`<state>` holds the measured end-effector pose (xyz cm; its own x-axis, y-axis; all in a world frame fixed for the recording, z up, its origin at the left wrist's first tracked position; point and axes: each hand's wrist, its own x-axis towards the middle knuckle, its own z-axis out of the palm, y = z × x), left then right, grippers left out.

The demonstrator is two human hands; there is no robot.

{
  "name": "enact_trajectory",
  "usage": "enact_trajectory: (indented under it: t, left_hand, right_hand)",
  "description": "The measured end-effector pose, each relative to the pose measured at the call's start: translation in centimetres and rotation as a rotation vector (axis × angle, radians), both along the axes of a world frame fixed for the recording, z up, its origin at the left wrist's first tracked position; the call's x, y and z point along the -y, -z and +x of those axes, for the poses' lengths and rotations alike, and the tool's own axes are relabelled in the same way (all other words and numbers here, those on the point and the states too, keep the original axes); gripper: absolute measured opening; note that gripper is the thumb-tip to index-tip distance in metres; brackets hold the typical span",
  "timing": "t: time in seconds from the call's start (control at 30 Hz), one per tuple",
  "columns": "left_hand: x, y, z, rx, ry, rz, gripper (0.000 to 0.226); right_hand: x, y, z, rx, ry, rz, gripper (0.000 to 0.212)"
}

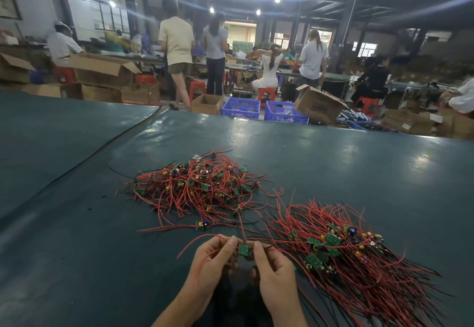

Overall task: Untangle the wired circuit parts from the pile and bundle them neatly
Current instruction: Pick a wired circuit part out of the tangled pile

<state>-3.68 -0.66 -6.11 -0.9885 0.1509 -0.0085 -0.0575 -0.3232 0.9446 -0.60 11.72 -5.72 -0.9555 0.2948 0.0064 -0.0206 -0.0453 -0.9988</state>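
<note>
Held board [245,249]: small green circuit part with red wires, near the front of the surface [333,160], pinched between both hands.
Left hand [210,262]: fingers [232,243] curled, pinching the held board's left edge; a red wire trails off to that side.
Right hand [274,267]: fingers [257,248] pinching the held board's right edge, where its wires lead away.
Laid bundle [346,257]: right of the held board, close by; boards grouped, wires combed roughly one way.
Tangled pile [197,185]: beyond the held board; wires crossing every way.
Blue crates [241,108]: far beyond the held board, past the surface's far edge.
Step in hand: probably one part freed, its wires being straightened before joining the bundle.
Next move calls for: drawing the wires parallel, then laying the board rightward among the grouped boards, wires matching theirs.
</note>
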Motion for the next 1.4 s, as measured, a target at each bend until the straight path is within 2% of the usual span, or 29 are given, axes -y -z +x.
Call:
enact_trajectory:
  t: [0.07,0.17,0.27,0.47,0.6,0.77,0.93,1.03,1.2,1.3,1.4]
  left_hand:
    - [0.0,0.1,0.0,-0.063,0.013,-0.061,0.021]
    - [-0.1,0.1,0.1,-0.184,0.085,-0.2,0.038]
    - [-0.1,0.2,0.2,-0.196,0.126,-0.269,0.046]
    - [0.1,0.4,0.0,-0.186,0.152,-0.34,0.028]
    - [0.1,0.1,0.0,-0.194,0.151,-0.376,0.031]
    - [-0.2,0.2,0.1,-0.206,0.084,-0.318,0.03]
    - [-0.3,0.4,-0.2,-0.238,0.023,-0.311,0.032]
    - [0.2,0.1,-0.3,-0.203,0.003,-0.251,0.037]
    - [1.0,-0.4,-0.5,-0.119,-0.088,-0.118,0.033]
    - [0.7,-0.6,-0.4,-0.076,-0.104,-0.089,0.025]
    - [0.4,-0.7,-0.2,-0.038,-0.101,-0.052,0.028]
  right_hand:
    - [0.0,-0.2,0.1,-0.025,-0.001,0.024,0.031]
    - [-0.1,-0.4,0.2,-0.022,-0.046,0.021,0.034]
    - [0.1,-0.7,0.5,-0.051,-0.091,-0.016,0.035]
    - [0.2,-0.7,0.4,-0.056,-0.126,-0.124,0.03]
    - [0.2,-0.3,0.3,-0.043,-0.106,-0.097,0.026]
    - [-0.2,0.0,-0.1,-0.03,0.038,-0.081,0.024]
    - [-2.2,-0.2,-0.4,0.02,0.237,-0.345,0.026]
    - [-3.6,0.0,-0.7,-0.006,0.357,-0.414,0.03]
    - [-3.3,-0.2,-0.8,-0.014,0.325,-0.45,0.03]
    - [-1.9,-0.5,-0.4,-0.011,0.183,-0.442,0.049]
    - [-0.7,-0.7,0.2,-0.066,0.043,-0.401,0.09]
